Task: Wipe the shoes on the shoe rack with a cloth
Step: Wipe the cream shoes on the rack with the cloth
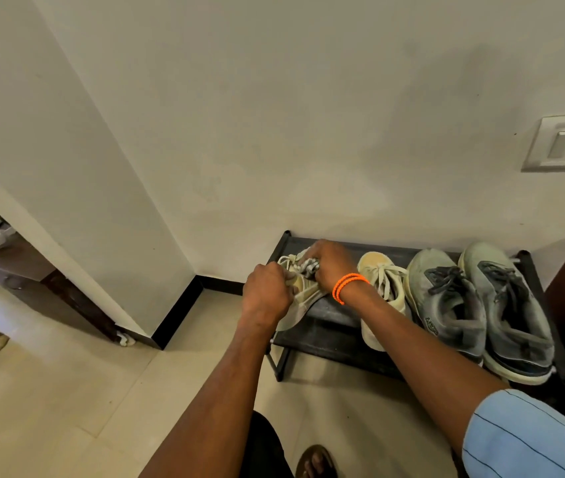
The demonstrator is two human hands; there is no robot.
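Two hands on one cream shoe [300, 298]: left hand [267, 293] gripping it, right hand [329, 263] clutching cloth [308, 266].

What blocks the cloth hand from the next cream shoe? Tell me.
Nothing visible. The right hand, gripping the grey cloth, works on the cream shoe that the left hand holds. The other cream shoe sits just to its right on the black shoe rack, with bare shelf between.

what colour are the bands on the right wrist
Bright orange; two thin wristbands just behind the right hand, seen in the head view.
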